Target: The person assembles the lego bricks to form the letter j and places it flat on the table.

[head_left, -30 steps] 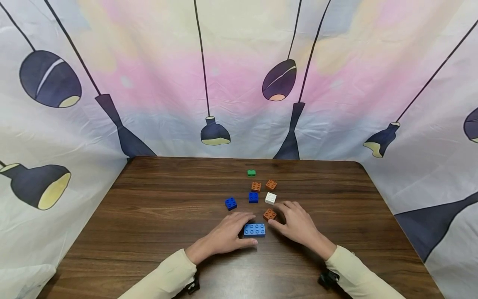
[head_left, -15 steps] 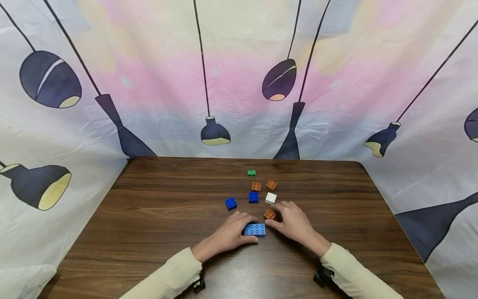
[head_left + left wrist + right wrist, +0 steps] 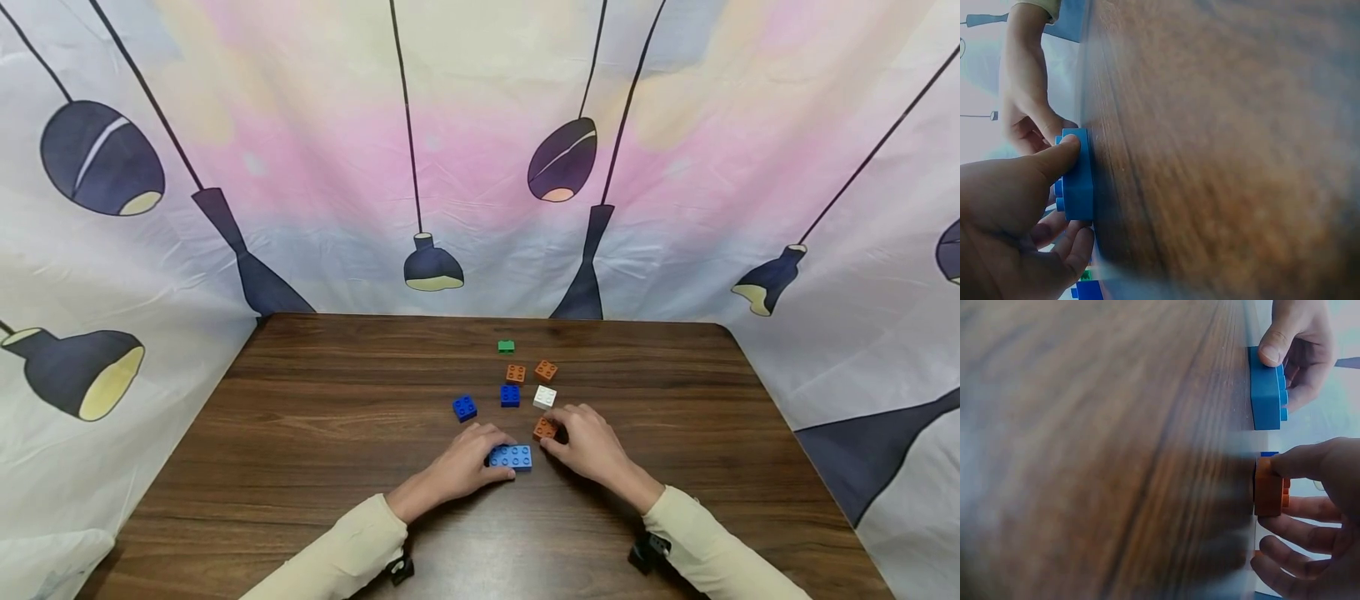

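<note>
The left hand [image 3: 467, 463] grips the left end of a light blue brick [image 3: 512, 457], thumb on its near side and fingers behind. In the left wrist view that thumb lies against the blue brick [image 3: 1079, 181]. To the right and slightly farther back, the right hand [image 3: 592, 443] pinches an orange brick [image 3: 544, 428] between thumb and fingers. The right wrist view shows the orange brick [image 3: 1268, 487] at the table surface, a gap apart from the light blue brick [image 3: 1265, 394]. Both bricks have their studs up.
Behind the hands lie a white brick [image 3: 545, 397], a dark blue brick [image 3: 510, 396], another dark blue brick [image 3: 465, 407] farther left, two orange bricks [image 3: 515, 373] and a small green brick [image 3: 506, 347]. A patterned cloth [image 3: 330, 167] hangs behind the wooden table [image 3: 315, 400].
Both hands have closed in on their bricks. The light blue brick has shifted slightly away from the person, and the orange brick slightly to the right.
</note>
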Demonstrator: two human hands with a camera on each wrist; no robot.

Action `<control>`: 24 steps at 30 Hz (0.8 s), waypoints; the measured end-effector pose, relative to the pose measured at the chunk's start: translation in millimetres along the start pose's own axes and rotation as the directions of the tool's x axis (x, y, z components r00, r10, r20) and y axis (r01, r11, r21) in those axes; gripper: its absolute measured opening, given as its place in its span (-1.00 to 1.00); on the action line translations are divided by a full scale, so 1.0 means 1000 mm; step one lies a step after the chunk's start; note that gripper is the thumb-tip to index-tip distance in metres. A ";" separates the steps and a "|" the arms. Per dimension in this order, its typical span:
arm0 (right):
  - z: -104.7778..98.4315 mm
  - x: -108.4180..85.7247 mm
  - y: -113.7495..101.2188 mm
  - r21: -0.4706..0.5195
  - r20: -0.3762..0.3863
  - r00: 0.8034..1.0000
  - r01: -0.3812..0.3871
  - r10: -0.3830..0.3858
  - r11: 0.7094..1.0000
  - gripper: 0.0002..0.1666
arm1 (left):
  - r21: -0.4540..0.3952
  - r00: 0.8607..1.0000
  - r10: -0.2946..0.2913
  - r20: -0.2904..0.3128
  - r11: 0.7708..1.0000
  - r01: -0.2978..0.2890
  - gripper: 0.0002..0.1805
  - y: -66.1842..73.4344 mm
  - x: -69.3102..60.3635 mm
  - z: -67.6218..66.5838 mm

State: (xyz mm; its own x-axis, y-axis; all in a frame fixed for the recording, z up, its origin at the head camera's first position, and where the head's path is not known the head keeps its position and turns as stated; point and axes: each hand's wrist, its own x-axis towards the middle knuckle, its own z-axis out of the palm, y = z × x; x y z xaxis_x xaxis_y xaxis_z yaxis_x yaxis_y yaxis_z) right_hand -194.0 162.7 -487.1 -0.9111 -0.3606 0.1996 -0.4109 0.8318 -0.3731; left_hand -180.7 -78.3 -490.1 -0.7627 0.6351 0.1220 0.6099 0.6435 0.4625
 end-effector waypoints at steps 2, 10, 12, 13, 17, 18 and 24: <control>-0.001 0.000 0.001 0.012 0.000 1.000 -0.010 0.010 1.000 -0.55 | 0.000 1.000 0.001 -0.006 1.000 -0.001 -0.55 0.000 0.001 0.000; -0.008 -0.004 0.003 0.063 -0.027 0.998 0.063 -0.061 0.996 -0.57 | -0.011 1.000 0.000 -0.014 1.000 0.000 -0.57 -0.003 0.003 -0.003; -0.009 -0.004 0.002 0.070 -0.032 0.996 0.082 -0.080 0.994 -0.57 | -0.018 1.000 -0.006 -0.007 1.000 0.006 -0.57 -0.004 0.004 -0.003; -0.009 -0.005 0.002 0.071 -0.035 0.995 0.092 -0.090 0.993 -0.58 | -0.022 1.000 -0.009 -0.004 1.000 0.009 -0.57 -0.005 0.005 -0.003; -0.011 -0.006 0.000 0.080 -0.050 0.991 0.127 -0.123 0.989 -0.58 | -0.034 1.000 -0.012 -0.002 0.999 0.012 -0.57 -0.006 0.006 -0.003; -0.011 -0.006 -0.001 0.081 -0.050 0.990 0.136 -0.132 0.987 -0.58 | -0.037 1.000 -0.013 -0.002 0.999 0.013 -0.57 -0.007 0.006 -0.003; -0.011 -0.008 -0.006 0.083 -0.030 0.986 0.166 -0.164 0.983 -0.57 | -0.041 1.000 -0.014 -0.009 0.999 0.013 -0.57 -0.008 0.006 -0.003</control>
State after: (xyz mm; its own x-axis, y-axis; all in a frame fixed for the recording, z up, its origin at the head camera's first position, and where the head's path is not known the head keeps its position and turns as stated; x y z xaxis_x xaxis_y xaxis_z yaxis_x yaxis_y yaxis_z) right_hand -183.3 165.1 -476.1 -0.8302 -0.4791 0.2849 -0.5573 0.7224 -0.4092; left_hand -191.1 -80.9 -490.0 -0.7729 0.6224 0.1233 0.5901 0.6337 0.5002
